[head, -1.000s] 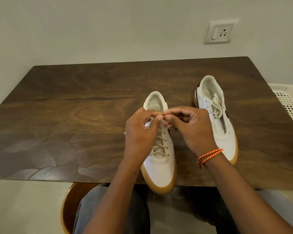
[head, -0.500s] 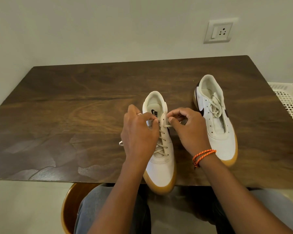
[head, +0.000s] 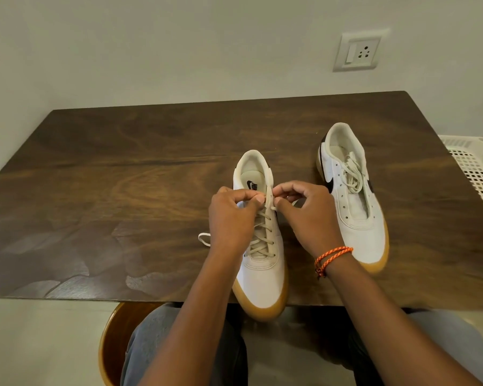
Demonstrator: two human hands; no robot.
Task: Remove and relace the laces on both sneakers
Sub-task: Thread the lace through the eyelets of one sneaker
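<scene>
Nearest the camera: grey-trousered knees (head: 151, 346) and a round wooden stool (head: 111, 346), tucked under the front edge of a dark wood-grain table (head: 109, 190). Just below the grip, hanging over that edge, the gum-soled toe of the near sneaker (head: 262, 277), white, laced up most of its eyelets. At the grip itself: left hand (head: 230, 218) and right hand (head: 308, 218) curled over the shoe's upper eyelets, each pinching the cream lace (head: 264, 235) between thumb and fingertips, the two pinches almost touching above the tongue. Left of the left hand, a loose lace end (head: 204, 238) lying on the wood. On the right wrist, an orange cord bracelet (head: 332, 256). Right of the grip and slightly farther back, the second sneaker (head: 351, 196), its own lace bunched loosely inside, eyelets bare. Beyond the table's right edge, a white perforated basket (head: 474, 171). Behind everything, a plain pale wall with a socket plate (head: 358, 51).

Compared with half a second earlier: hands drawn closer together and higher on the shoe, the insole logo more exposed, both sneakers unmoved.
</scene>
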